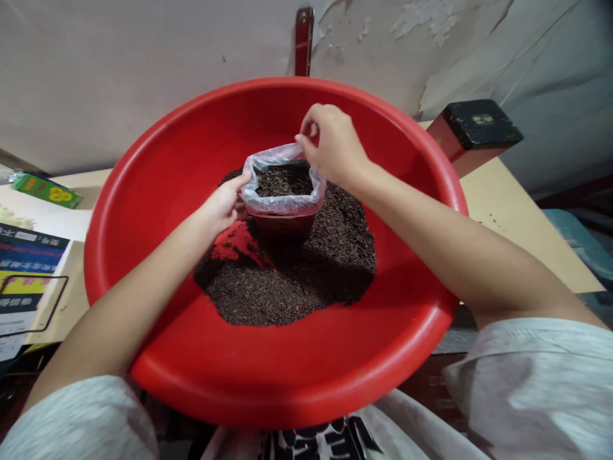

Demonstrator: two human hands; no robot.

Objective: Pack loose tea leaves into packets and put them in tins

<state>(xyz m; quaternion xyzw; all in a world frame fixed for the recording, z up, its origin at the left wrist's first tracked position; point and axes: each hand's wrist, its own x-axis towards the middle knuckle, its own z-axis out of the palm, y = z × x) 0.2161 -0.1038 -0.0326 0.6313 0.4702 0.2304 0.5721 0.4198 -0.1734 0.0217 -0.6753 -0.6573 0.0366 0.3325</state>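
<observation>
A square dark-red tin (285,227) stands upright in a big red basin (163,160). A clear plastic bag (280,206) lines it, folded outward over its rim. Inside the bag lie dark, dry leaf bits (283,181) that look like loose tea. My left hand (227,201) grips the bag's edge at the tin's left side, fingers partly hidden behind it. At the far right corner, my right hand (332,140) pinches the bag's rim between thumb and finger. A loose pile of the same dark leaves (282,291) spreads around the tin on the basin floor.
Right of the basin, a red tin with a black lid (479,131) is on the pale tabletop (507,198). A green box (46,190) and printed sheets (23,268) lie at the left. Behind stands a peeling wall (191,51) with a red strap-like piece (303,41).
</observation>
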